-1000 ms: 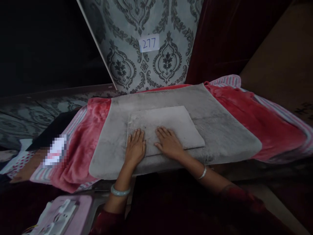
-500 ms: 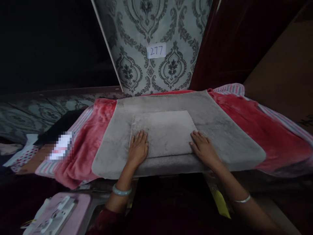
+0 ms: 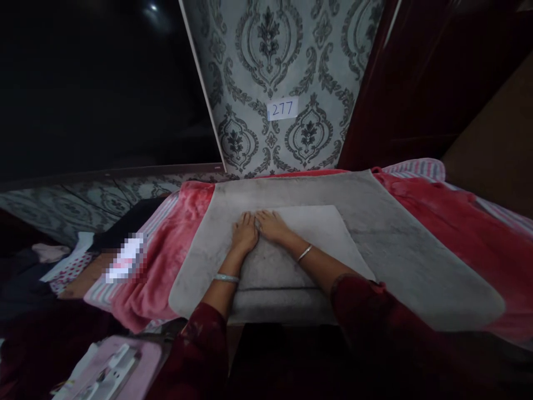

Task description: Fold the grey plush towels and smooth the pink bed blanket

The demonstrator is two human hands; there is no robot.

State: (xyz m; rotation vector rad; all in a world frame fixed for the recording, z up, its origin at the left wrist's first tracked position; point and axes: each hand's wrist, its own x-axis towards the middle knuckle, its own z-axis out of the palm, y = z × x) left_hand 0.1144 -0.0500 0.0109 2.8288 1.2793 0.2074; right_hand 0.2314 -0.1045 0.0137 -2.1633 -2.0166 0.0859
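Small gray plush cloth [image 3: 278, 266] lies flat; smoothing looks mostly done.
On the larger gray plush cover [image 3: 400, 261], left hand [image 3: 245, 236] and right hand [image 3: 270, 226] rest near its far left corner, fingers slightly apart, clamping nothing; mottled nap perhaps remains unsmoothed.

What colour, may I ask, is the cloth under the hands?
The cloth is light grey; head view.

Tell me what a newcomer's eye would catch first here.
Probably the bright red plush blanket, showing at both sides of the wide grey plush cloth. Next, the left hand and right hand, close together on the far left part of the pale grey plush rectangle atop that cloth. Behind them, a white paper card handwritten "277" stands out on the grey patterned wallpaper.
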